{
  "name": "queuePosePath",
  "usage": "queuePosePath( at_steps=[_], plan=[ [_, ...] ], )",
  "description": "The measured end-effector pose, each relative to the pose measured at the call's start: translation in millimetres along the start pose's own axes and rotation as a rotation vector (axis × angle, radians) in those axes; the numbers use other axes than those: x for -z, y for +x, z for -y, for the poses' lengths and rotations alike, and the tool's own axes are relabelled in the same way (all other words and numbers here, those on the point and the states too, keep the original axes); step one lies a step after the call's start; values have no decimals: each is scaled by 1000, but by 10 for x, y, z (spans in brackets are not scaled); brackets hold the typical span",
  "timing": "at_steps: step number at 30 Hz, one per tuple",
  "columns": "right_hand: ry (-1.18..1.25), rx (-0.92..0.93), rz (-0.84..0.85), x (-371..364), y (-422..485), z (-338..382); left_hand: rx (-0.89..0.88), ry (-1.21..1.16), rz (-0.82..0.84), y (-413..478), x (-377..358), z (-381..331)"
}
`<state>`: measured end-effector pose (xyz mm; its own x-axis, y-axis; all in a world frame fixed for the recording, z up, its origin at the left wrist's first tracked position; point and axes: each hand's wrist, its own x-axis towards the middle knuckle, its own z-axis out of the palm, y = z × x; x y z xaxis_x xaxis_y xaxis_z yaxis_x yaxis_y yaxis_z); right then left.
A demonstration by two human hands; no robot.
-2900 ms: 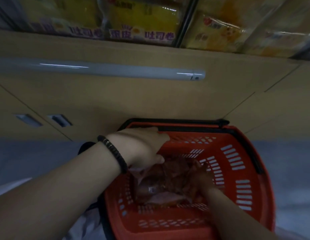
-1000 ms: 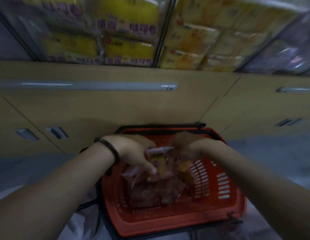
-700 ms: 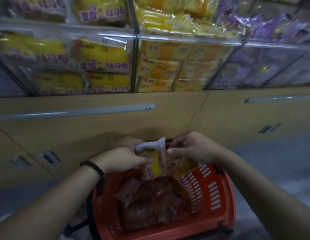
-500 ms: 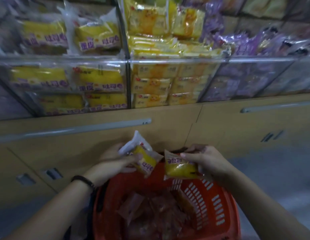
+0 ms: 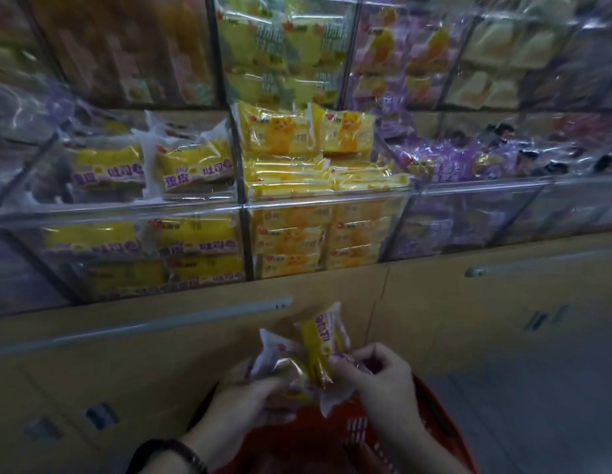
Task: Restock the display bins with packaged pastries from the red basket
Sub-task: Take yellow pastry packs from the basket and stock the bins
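Observation:
Both hands are raised above the red basket [image 5: 445, 436] at the bottom of the view. My left hand [image 5: 243, 401] grips a clear-and-yellow pastry packet [image 5: 277, 360]. My right hand [image 5: 380, 381] pinches a second yellow packet [image 5: 323, 343], held upright and touching the first. Above the cabinet stand clear display bins. The left bin [image 5: 133, 213] holds yellow packets with purple lettering like those in my hands. The middle bin [image 5: 325, 206] holds stacked yellow packets.
A bin of purple packets [image 5: 469, 165] sits to the right, and more bins fill the row above. Beige cabinet fronts with a long grey handle [image 5: 143, 328] run below the bins. Grey floor lies at the right.
Both hands lifted packets out of the basket and brought them together. The view tilted up from the basket to the bins. The right hand's packet turned upright.

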<state>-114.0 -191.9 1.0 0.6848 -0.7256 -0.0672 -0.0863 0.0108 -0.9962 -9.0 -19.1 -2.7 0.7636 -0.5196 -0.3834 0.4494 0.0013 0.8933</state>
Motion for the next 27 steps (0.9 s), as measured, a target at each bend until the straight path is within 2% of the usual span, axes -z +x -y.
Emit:
queuePosePath(
  at_steps=[3, 6, 10, 12, 15, 17, 18, 20, 22, 24, 27],
  plan=[
    [-17, -72, 82, 49, 9, 41, -48, -21, 1, -24, -17, 27],
    [26, -141, 232, 43, -25, 84, -65, -58, 76, 10, -27, 8],
    [-64, -19, 229, -30, -150, 71, -99, -80, 221, -48, -43, -46],
    [-117, 36, 258, -49, -218, 70, -110, -76, 157, -106, -30, -60],
    [-250, 26, 338, 4, -271, 170, -153, -41, 143, -162, 50, -72],
    [-367, 64, 250, 82, -311, 296, -196, -28, 147, -225, 101, -121],
    [-451, 144, 153, 123, -343, 367, -233, -16, 142, -273, 123, -151],
    [-609, 445, 36, 186, -412, 488, -316, 49, 100, -398, 163, -237],
    [-774, 783, 142, 209, -466, 590, -386, 155, 113, -547, 186, -357],
    [-977, 1009, 283, 160, -490, 755, -446, 264, 137, -669, 244, -506],
    [-1150, 1332, 335, 14, -487, 1057, -481, 311, 139, -883, 346, -830]
  ],
)
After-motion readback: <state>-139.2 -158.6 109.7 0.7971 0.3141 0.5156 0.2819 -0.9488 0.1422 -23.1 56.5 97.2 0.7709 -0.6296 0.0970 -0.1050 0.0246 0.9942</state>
